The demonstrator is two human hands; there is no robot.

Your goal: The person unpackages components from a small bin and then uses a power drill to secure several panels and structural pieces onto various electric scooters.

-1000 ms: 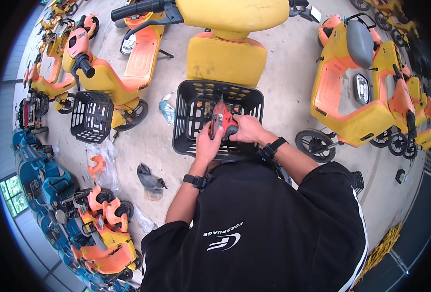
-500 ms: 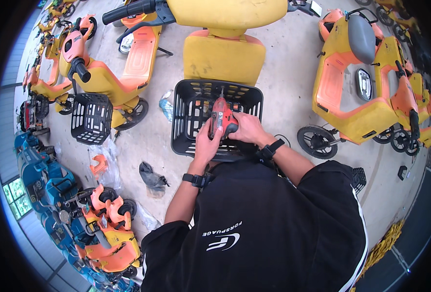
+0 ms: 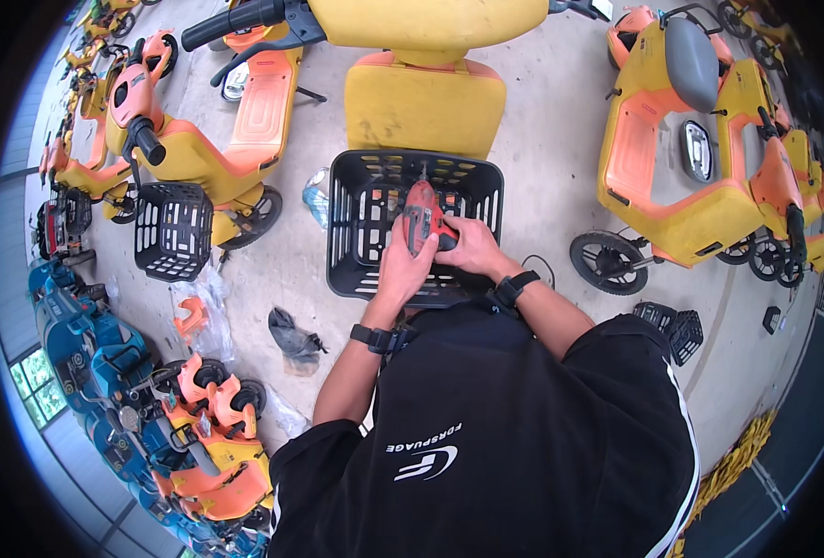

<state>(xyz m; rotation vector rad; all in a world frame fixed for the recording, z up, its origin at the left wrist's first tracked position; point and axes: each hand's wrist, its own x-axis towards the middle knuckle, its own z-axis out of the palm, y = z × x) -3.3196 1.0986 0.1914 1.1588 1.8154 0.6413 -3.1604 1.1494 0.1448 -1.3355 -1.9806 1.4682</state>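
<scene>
Both hands are closed around a red and dark-grey cordless drill (image 3: 422,206), held inside a black plastic basket (image 3: 339,270). My left hand (image 3: 406,266) grips the tool's near left side. From the right, my right hand (image 3: 474,247) wraps its handle, whose lower part is hidden. The drill's bit points away from me toward the basket's far wall, and its tip seems to meet that wall near the middle. Just beyond the basket stands the yellow front panel (image 3: 425,104) of a scooter, below its yellow handlebar cover (image 3: 430,23).
A yellow and orange scooter (image 3: 188,139) with its own black basket (image 3: 174,231) stands to the left, another scooter (image 3: 672,223) to the right. A dark plastic bag (image 3: 295,342) and an orange part (image 3: 189,319) lie on the floor. More black baskets (image 3: 683,335) sit at right.
My left hand has slid slightly forward along the drill, and the drill has shifted a little. The view has tilted slightly, showing more of the baskets on the right.
</scene>
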